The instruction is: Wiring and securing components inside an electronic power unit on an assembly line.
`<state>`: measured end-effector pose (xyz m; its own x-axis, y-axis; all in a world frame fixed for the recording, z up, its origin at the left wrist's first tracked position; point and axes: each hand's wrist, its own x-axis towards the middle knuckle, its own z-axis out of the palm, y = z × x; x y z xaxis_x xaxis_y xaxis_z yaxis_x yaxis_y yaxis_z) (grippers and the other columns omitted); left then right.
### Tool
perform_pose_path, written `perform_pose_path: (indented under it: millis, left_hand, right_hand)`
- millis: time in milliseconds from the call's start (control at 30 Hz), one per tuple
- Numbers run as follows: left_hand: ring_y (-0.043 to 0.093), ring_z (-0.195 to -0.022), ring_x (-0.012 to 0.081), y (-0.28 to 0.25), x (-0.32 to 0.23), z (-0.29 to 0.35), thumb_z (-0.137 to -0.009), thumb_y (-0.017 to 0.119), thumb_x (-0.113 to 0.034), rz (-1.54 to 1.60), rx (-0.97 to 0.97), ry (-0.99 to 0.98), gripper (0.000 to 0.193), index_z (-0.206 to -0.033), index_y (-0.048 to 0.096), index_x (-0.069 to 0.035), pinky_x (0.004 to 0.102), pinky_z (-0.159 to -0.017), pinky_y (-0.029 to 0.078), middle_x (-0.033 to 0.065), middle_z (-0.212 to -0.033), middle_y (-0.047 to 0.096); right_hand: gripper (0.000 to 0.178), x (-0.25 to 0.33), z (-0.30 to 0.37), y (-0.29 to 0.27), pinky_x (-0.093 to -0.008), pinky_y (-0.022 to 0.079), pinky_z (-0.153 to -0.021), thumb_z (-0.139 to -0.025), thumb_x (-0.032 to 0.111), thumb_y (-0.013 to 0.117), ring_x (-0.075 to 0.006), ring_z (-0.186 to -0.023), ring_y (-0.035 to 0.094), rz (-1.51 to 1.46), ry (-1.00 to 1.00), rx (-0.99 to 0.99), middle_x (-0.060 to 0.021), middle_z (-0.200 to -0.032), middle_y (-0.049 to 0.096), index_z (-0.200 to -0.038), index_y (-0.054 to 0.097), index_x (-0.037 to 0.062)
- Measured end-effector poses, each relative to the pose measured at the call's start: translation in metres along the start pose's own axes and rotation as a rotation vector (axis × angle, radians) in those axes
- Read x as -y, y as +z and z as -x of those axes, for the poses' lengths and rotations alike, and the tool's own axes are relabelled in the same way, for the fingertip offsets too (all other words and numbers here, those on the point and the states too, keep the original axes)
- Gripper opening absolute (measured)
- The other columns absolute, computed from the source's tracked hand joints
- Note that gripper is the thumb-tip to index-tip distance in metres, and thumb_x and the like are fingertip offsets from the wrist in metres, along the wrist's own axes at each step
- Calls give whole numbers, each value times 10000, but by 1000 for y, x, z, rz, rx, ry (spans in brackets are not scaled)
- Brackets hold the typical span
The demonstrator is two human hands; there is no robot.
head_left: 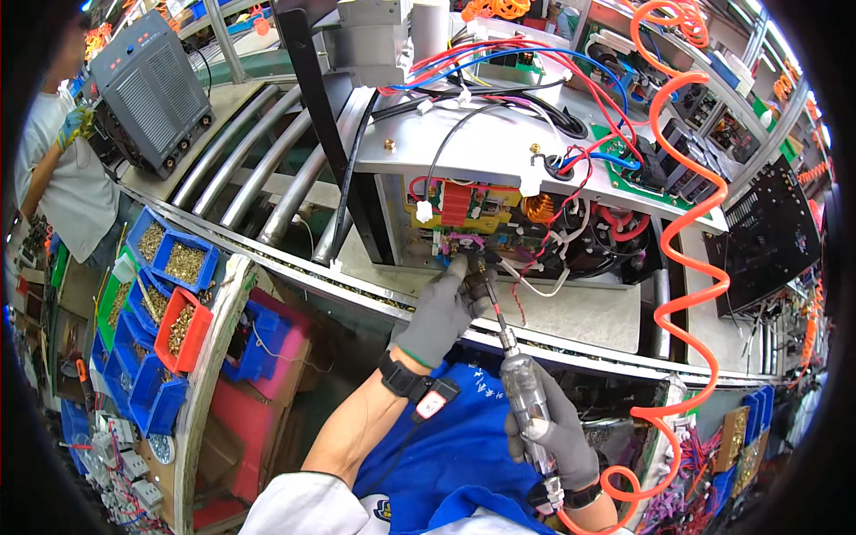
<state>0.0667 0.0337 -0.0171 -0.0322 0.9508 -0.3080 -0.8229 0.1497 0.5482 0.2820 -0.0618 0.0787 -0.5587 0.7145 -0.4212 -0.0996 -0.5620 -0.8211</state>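
Note:
My right hand (566, 428), in a grey glove, is wrapped round a pneumatic screwdriver (524, 385). Its long bit slants up and away toward my other hand. My left hand (434, 319), gloved too, is at the lower front edge of an open electrical unit (481, 143). Its fingers are closed together near the bit's tip; what they pinch is hidden. Behind them, the unit's open side shows a red part (456, 203), a copper coil (538, 208) and loose wires. An orange coiled hose (691, 267) runs to the screwdriver's rear end.
The unit stands on a roller conveyor (283, 183). At left, blue bins and a red bin (184, 326) hold small screws. A grey cased machine (153, 89) stands farther left, beside another person (67, 174). A black panel (769, 234) leans at right.

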Motion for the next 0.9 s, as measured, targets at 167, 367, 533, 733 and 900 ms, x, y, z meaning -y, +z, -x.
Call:
perform_pose_path:
  millis: [167,367,533,733,900]
  left_hand:
    - [630,-756,148,5,8,-8,-964,544,-273,-205,25,142,280,-1139,581,-58,290,-608,511,64,-959,659]
    - [635,-708,104,11,17,-22,-960,557,-241,-487,77,158,226,-1066,625,-53,222,-599,489,28,-869,666]
    - [595,-601,89,17,20,-26,-967,538,-256,-596,56,281,242,-1019,619,-34,220,-515,463,21,-786,649]
    - [566,-541,100,10,32,-45,-956,532,-220,-603,70,348,203,-948,571,-21,246,-465,438,36,-690,619]
    - [570,-543,118,8,30,-44,-948,538,-219,-530,99,315,198,-918,542,-24,273,-474,440,46,-667,607]
  right_hand:
    - [865,2,-5,5,-262,488,-516,-766,259,715,-158,-621,615,14,-1,-78,-98,-868,598,-1482,257,99]
    - [891,1,-11,7,-272,494,-513,-774,283,721,-165,-620,617,14,-7,-59,-99,-863,597,-1493,228,99]
    - [881,-2,-17,6,-276,494,-513,-783,265,705,-176,-619,620,-19,-29,-73,-107,-862,598,-1495,216,89]
    - [865,-3,-23,5,-276,495,-517,-788,228,680,-184,-621,620,-17,-29,-55,-114,-870,598,-1497,205,84]
    - [870,-1,-26,7,-276,497,-521,-783,221,676,-182,-626,619,-30,-35,-41,-111,-874,596,-1498,199,86]
